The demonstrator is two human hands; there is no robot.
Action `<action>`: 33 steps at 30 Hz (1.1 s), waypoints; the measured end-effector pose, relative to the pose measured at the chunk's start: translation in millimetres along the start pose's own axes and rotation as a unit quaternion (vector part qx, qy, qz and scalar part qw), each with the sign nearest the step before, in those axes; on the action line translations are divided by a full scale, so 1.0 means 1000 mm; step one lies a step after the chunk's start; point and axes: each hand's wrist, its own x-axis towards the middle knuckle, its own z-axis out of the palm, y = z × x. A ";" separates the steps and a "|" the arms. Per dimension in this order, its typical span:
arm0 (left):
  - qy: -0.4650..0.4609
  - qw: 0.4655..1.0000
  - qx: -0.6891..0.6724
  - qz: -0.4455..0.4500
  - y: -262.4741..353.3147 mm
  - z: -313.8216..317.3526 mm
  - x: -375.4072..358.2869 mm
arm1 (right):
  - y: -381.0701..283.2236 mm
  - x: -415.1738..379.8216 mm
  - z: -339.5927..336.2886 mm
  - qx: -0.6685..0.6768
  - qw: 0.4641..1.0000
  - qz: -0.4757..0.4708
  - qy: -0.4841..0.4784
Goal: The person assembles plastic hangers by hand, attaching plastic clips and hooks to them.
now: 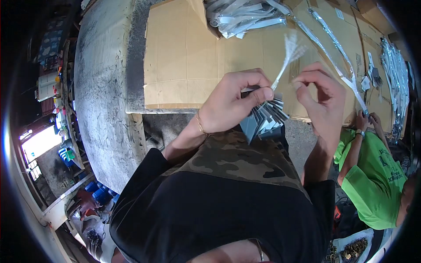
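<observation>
My left hand is closed on a bundle of hang tags, pinching it near the top between thumb and finger. The dark and pale cards fan out below my grip, in front of my waist. Out of the top rises a tuft of white strings, blurred at its loose end. To the right, my right hand is raised with thumb and forefinger curled together in a pinch. What sits between those fingertips, if anything, is too small to make out.
Cardboard covers the table. Clear plastic-wrapped white strips lie at the back, a wrapped Y-shaped strip at right, and more wrapped strips beyond. A co-worker in a green shirt works close on my right. A large pale scuffed surface stands left.
</observation>
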 end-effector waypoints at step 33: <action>0.066 0.995 -0.050 0.047 0.023 0.007 -0.003 | 0.001 0.010 0.022 0.347 0.930 0.013 -0.119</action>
